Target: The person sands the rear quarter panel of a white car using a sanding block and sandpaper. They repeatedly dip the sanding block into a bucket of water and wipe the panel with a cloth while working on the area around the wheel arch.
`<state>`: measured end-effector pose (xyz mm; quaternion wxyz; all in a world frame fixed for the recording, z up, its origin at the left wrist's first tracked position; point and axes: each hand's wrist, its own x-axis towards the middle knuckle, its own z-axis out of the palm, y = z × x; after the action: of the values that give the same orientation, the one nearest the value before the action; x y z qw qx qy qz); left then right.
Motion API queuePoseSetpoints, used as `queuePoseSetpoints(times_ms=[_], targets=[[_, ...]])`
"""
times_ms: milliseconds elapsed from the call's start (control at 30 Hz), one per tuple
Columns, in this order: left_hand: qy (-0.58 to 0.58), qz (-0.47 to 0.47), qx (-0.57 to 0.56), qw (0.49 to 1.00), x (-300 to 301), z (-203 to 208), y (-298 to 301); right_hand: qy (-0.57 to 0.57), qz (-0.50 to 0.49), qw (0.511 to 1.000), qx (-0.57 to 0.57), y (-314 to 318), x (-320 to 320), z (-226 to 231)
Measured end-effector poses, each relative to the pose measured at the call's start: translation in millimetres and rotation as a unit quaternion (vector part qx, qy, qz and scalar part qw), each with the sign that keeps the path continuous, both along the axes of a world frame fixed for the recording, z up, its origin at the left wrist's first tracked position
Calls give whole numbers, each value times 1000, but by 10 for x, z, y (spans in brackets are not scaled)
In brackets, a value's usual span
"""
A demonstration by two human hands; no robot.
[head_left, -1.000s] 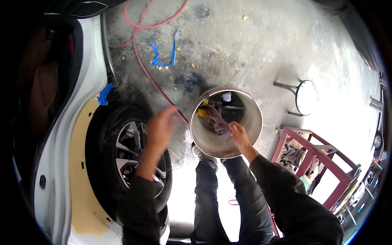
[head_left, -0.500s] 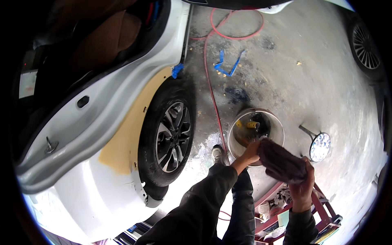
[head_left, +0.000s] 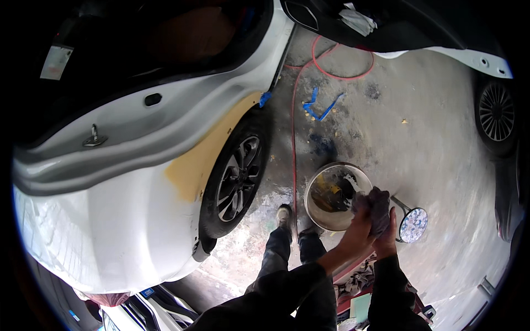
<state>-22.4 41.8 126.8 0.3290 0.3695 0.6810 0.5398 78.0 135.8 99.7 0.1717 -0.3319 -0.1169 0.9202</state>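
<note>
A dark purplish-grey cloth [head_left: 379, 208] is bunched up between my two hands. My left hand [head_left: 358, 230] has its fingers closed round the cloth's left side. On the other side my right hand [head_left: 387, 236] presses against it, with its thumb side up and some fingers hidden. Just beyond the hands, to the left, stands a round bucket [head_left: 316, 216] on the floor, holding liquid and some yellow pieces [head_left: 334, 190]. The cloth hangs over the bucket's right rim.
A white car [head_left: 110, 231] with a tan patch [head_left: 204, 151] over its wheel [head_left: 238, 177] stands at left, its door open. A red hose [head_left: 294, 132], blue tape [head_left: 318, 117], a round-headed stand [head_left: 413, 225] and a red cart [head_left: 353, 270] are around. Another car's wheel [head_left: 497, 113] is far right.
The cloth was stretched lengthwise between my hands; now it is bunched, and my hands have come close together. The view has turned, showing more of the open car door at the top.
</note>
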Motion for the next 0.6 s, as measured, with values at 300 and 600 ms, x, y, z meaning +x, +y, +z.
queuePoseSetpoints(times_ms=[300, 600], targets=[[205, 167, -120, 957, -980, 1473, -1095, -47, 62, 989, 129, -656, -1759, 1277], [57, 251, -256, 932, -944, 1587, -3158, 35, 105, 819, 562, -2301, -3487, 2144]])
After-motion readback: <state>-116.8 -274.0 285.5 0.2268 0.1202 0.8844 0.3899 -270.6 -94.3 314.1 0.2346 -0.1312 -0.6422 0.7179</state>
